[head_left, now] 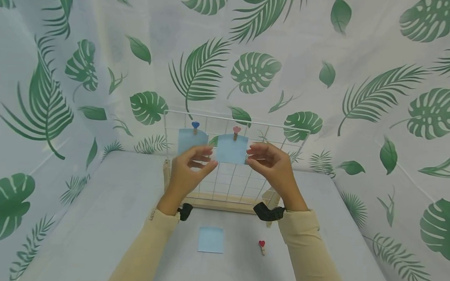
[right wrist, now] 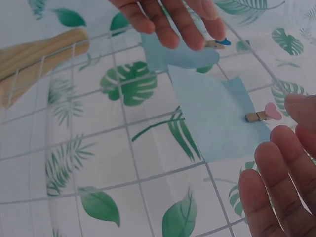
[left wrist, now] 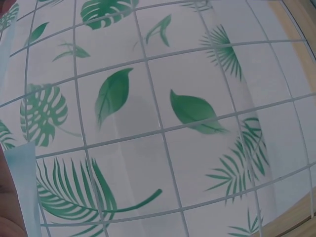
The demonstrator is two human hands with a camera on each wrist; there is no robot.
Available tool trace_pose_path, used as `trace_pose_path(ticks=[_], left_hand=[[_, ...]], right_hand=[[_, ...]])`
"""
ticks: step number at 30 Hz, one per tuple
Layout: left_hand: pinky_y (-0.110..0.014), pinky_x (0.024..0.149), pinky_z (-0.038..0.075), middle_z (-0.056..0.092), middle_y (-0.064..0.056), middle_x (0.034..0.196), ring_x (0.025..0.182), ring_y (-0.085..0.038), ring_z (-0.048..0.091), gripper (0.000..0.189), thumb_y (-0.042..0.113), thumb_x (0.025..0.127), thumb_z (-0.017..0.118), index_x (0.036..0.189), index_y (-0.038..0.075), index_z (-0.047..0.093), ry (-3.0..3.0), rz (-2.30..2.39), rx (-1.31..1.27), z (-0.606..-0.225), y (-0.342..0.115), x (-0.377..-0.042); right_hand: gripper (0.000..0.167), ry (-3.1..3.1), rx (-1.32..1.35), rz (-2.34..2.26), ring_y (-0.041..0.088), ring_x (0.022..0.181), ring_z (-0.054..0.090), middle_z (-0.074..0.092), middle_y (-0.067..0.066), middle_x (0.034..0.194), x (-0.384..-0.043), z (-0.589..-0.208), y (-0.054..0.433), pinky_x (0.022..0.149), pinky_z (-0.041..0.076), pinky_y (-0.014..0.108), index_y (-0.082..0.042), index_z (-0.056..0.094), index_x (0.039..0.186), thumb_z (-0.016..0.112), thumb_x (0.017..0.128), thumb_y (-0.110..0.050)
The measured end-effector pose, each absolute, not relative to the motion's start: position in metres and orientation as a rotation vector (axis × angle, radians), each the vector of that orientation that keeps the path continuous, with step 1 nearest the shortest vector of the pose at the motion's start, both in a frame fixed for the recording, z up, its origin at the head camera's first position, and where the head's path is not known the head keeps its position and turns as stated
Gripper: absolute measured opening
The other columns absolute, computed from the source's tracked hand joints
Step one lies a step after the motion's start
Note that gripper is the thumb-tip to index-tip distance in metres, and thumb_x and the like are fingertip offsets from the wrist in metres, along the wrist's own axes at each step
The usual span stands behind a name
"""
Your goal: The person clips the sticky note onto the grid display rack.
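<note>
A blue paper note [head_left: 232, 149] hangs on the white wire grid [head_left: 227, 180], held at its top by a wooden clip with a pink heart [head_left: 237, 130]. My left hand [head_left: 190, 165] is beside the note's left edge and my right hand [head_left: 269, 158] beside its right edge. The right wrist view shows gently bent fingers on both hands, with nothing gripped. A second blue note [head_left: 192, 140], under a clip with a blue heart [head_left: 195, 125], hangs to the left, partly hidden by my left hand. The left wrist view shows mostly bare grid.
On the white table [head_left: 111, 231], another blue note [head_left: 210, 239] lies in front of the grid, and a wooden clip with a red heart [head_left: 262, 246] lies to its right. A wooden base [head_left: 220, 203] supports the grid. Leaf-patterned sheets [head_left: 219, 26] stand behind and at both sides.
</note>
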State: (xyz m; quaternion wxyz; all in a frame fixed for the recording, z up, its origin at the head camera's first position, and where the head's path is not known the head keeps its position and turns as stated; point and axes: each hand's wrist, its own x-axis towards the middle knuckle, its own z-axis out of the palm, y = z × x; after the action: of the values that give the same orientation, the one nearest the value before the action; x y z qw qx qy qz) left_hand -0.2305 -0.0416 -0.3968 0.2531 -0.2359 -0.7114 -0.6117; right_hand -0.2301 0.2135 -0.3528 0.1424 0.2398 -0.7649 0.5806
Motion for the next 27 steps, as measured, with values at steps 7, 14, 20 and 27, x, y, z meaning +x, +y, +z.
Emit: trace_pose_path(ticks=[7,14,20,27], left_hand=[[-0.027,0.08,0.063,0.078,-0.023,0.114,0.096,-0.037,0.077,0.037,-0.002,0.089,0.086,0.123,-0.006,0.073,-1.949,-1.678,-0.622,-0.403,-0.045,-0.224],[-0.025,0.08,0.062,0.078,-0.022,0.114,0.096,-0.037,0.077,0.037,-0.001,0.088,0.086,0.123,-0.005,0.073,-1.975,-1.701,-0.569,-0.413,-0.047,-0.219],[-0.025,0.08,0.063,0.078,-0.018,0.113,0.095,-0.035,0.077,0.035,-0.001,0.09,0.085,0.123,-0.002,0.074,-1.973,-1.697,-0.549,-0.418,-0.049,-0.217],[-0.027,0.08,0.062,0.078,-0.019,0.113,0.095,-0.034,0.077,0.038,-0.001,0.089,0.085,0.125,-0.004,0.073,-1.994,-1.704,-0.551,-0.423,-0.052,-0.213]], right_hand=[[0.035,-2.213,0.703,1.668,0.003,0.1,0.071,0.072,0.034,0.119,-0.226,-0.357,0.218,0.091,0.059,0.019,0.015,0.065,0.126,0.075,0.093,0.012],[0.032,-2.223,0.69,1.664,0.004,0.101,0.071,0.072,0.034,0.116,-0.221,-0.362,0.221,0.091,0.059,0.019,0.016,0.065,0.124,0.075,0.094,0.011],[0.032,-2.222,0.67,1.666,0.004,0.099,0.072,0.073,0.031,0.114,-0.218,-0.366,0.223,0.09,0.06,0.019,0.014,0.067,0.124,0.075,0.093,0.012],[0.032,-2.231,0.664,1.647,0.002,0.098,0.072,0.072,0.033,0.112,-0.213,-0.371,0.227,0.09,0.059,0.018,0.013,0.068,0.123,0.075,0.092,0.013]])
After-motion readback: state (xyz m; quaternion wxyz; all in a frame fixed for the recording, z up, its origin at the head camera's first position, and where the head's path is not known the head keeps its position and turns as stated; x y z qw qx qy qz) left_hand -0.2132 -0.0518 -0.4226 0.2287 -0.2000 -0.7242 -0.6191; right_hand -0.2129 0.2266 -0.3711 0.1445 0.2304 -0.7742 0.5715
